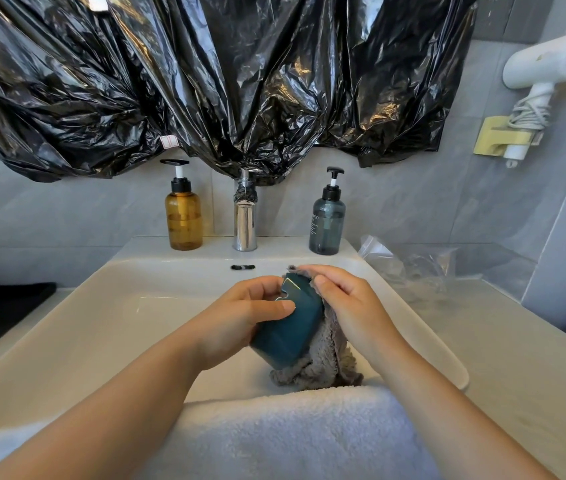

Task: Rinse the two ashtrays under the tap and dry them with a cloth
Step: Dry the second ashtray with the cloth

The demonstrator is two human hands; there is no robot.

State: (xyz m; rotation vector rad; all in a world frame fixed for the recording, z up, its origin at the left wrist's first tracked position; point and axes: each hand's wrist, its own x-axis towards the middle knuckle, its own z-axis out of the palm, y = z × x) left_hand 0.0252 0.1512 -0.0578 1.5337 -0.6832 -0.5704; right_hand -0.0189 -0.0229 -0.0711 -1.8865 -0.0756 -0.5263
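Note:
Over the white sink [94,306] my left hand [240,313] grips a dark teal ashtray [288,330], tilted with a notch in its rim showing near my thumb. My right hand [347,303] holds a grey fluffy cloth [323,365] against the ashtray's right side, fingers curled over the cloth's top edge. The cloth hangs down below the ashtray. The chrome tap [245,220] stands at the back of the sink; no water is seen running. A second ashtray is not in view.
An amber pump bottle [183,216] stands left of the tap, a grey-blue one [327,223] right. A white towel [292,434] lies over the sink's front edge. Clear plastic wrap [409,265] sits on the right counter. Black plastic sheeting [205,81] covers the wall above; a hairdryer [548,64] hangs right.

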